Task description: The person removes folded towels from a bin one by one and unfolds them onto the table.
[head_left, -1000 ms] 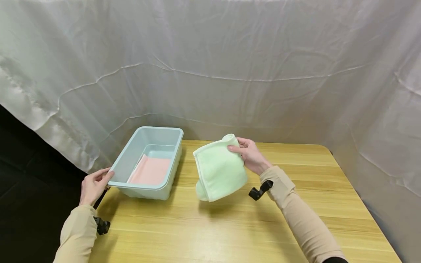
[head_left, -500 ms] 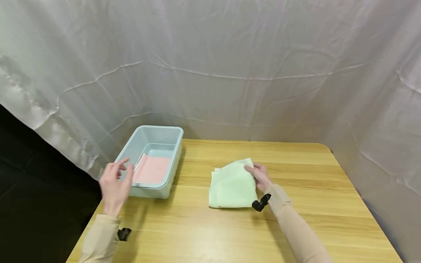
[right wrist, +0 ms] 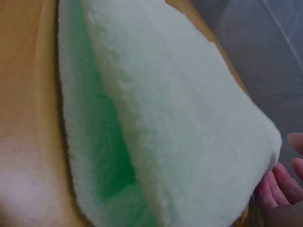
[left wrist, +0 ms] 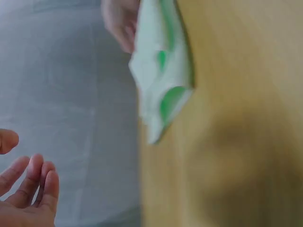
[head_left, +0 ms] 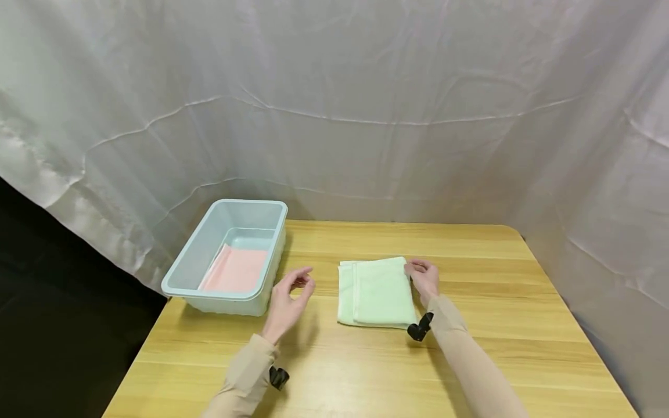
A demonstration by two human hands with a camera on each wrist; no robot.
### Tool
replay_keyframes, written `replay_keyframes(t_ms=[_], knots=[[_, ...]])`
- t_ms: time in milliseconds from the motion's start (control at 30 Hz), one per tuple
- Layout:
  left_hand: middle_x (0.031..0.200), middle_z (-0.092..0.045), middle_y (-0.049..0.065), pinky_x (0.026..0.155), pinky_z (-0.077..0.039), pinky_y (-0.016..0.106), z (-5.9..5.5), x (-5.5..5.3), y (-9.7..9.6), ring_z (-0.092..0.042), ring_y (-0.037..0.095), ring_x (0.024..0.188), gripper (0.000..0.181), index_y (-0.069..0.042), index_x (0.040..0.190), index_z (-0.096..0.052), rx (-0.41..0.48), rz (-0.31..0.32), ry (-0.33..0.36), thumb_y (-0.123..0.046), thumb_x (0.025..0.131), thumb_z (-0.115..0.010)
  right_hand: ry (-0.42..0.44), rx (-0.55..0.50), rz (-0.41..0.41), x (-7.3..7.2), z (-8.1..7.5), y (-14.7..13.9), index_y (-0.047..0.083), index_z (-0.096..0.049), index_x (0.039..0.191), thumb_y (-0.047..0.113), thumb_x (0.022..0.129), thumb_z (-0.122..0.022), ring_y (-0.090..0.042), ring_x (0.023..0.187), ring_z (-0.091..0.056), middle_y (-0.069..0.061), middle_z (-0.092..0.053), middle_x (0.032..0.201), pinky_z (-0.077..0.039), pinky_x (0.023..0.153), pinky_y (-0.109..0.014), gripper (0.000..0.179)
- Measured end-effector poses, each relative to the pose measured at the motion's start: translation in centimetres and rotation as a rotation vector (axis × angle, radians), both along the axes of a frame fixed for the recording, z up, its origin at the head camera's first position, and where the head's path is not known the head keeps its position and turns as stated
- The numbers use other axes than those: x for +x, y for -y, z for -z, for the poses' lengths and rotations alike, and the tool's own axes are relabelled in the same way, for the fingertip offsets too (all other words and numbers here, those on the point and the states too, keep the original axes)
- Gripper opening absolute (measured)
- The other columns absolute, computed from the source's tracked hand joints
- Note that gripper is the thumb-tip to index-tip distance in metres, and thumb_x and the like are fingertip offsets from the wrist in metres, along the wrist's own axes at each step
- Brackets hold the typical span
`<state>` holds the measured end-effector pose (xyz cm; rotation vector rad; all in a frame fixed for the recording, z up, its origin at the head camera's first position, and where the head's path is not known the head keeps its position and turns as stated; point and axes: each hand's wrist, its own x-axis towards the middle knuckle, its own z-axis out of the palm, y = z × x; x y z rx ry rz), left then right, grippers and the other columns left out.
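Observation:
A folded pale green towel [head_left: 381, 293] lies on the wooden table, its layers loosely open along the near edge in the right wrist view. At its far right corner is my right hand [head_left: 424, 280]; in the right wrist view the fingertips [right wrist: 272, 187] touch or nearly touch the cloth, and a gap shows between thumb and fingers. My left hand [head_left: 286, 305] is in the air between the towel and the light blue plastic bin [head_left: 175, 288], fingers relaxed and holding nothing. Inside the bin lies a folded pink cloth [head_left: 237, 270].
The wooden table [head_left: 355, 377] has a rounded far right corner. A grey-white curtain [head_left: 366, 162] hangs behind it and along the right side. Dark fabric [head_left: 57, 325] is at the left, beside the table edge.
The green towel has come down from the air onto the table and lies flatter. My left hand has let go of the bin's rim and moved right. My right hand has lowered with the towel.

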<state>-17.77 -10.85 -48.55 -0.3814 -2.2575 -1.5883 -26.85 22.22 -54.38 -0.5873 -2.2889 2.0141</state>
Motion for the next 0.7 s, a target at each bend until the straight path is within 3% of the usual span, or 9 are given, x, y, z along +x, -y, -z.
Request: replay_keyframes(t_ms=[133, 267, 367, 500, 700], knots=[[0.109, -0.07, 0.018, 0.098, -0.057, 0.034, 2.1, -0.9, -0.9, -0.066, 0.024, 0.101, 0.03, -0.001, 0.125, -0.066, 0.053, 0.06, 0.224, -0.007, 0.095, -0.067, -0.108, -0.035, 0.025, 1.4, -0.6, 0.5, -0.005, -0.058, 0.131, 0.007, 0.096, -0.064, 0.005, 0.083, -0.059, 0.012, -0.065, 0.093, -0.052, 0.078, -0.011, 0.037], [0.117, -0.067, 0.025, 0.1, -0.056, 0.04, 3.2, -1.4, -1.7, -0.066, 0.033, 0.108, 0.033, 0.004, 0.127, -0.062, 0.06, 0.097, 0.353, -0.006, 0.096, -0.065, -0.181, -0.087, -0.055, 3.2, -1.5, 1.9, -0.01, -0.057, 0.128, 0.001, 0.094, -0.066, 0.004, 0.082, -0.063, 0.01, -0.069, 0.091, -0.053, 0.076, -0.011, 0.038], [0.121, -0.065, 0.029, 0.099, -0.056, 0.047, 3.6, -1.4, -2.4, -0.065, 0.039, 0.111, 0.036, 0.007, 0.129, -0.06, 0.066, 0.098, 0.407, -0.005, 0.096, -0.064, -0.198, -0.095, -0.161, 4.7, -1.6, 3.3, -0.01, -0.055, 0.13, 0.001, 0.094, -0.067, 0.002, 0.085, -0.065, -0.005, -0.073, 0.103, -0.054, 0.078, -0.014, 0.04], [0.125, -0.062, 0.033, 0.098, -0.056, 0.052, 4.3, -1.9, -3.3, -0.063, 0.047, 0.114, 0.036, 0.011, 0.128, -0.058, 0.11, 0.088, 0.437, -0.002, 0.095, -0.063, -0.203, -0.062, -0.271, 5.9, -1.2, 5.0, -0.008, -0.056, 0.131, 0.001, 0.092, -0.069, -0.001, 0.088, -0.066, -0.026, -0.068, 0.118, -0.055, 0.083, -0.016, 0.042], [0.128, -0.063, 0.032, 0.1, -0.056, 0.046, 6.0, -2.8, -4.4, -0.063, 0.045, 0.117, 0.037, 0.012, 0.128, -0.059, 0.2, 0.088, 0.436, 0.001, 0.093, -0.066, -0.224, -0.036, -0.346, 6.4, 0.3, 6.3, -0.007, -0.057, 0.129, 0.001, 0.09, -0.071, -0.003, 0.09, -0.067, -0.029, -0.068, 0.117, -0.055, 0.085, -0.016, 0.042]])
